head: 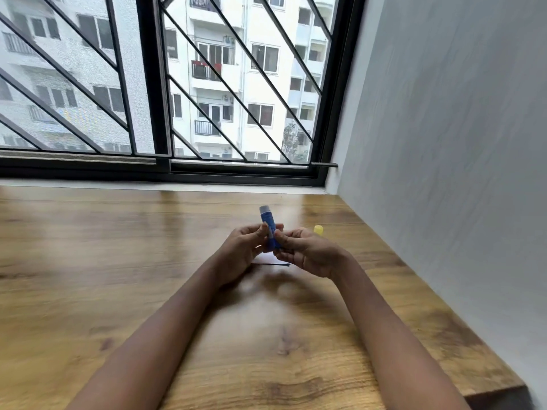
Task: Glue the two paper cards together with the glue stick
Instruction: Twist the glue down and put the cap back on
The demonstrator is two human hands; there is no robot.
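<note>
Glue stick (270, 229): standing upright above the table (118, 261), uncapped, both the left hand (244, 247) and right hand (307, 253) pinching it. Yellow cap (318, 229): lying beside the right hand, nearing the wall-side edge. Cards: only a thin edge (270, 264) is showing beneath the hands. Left tabletop lying open.

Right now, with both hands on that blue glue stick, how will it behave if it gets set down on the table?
The glue stick looks like a narrow round tube, so lying flat it would probably roll on the smooth wooden table. Stood on end, it seems tall for its base and may tip. It looks rigid and light, pinched by the fingertips of the left hand and right hand.
</note>
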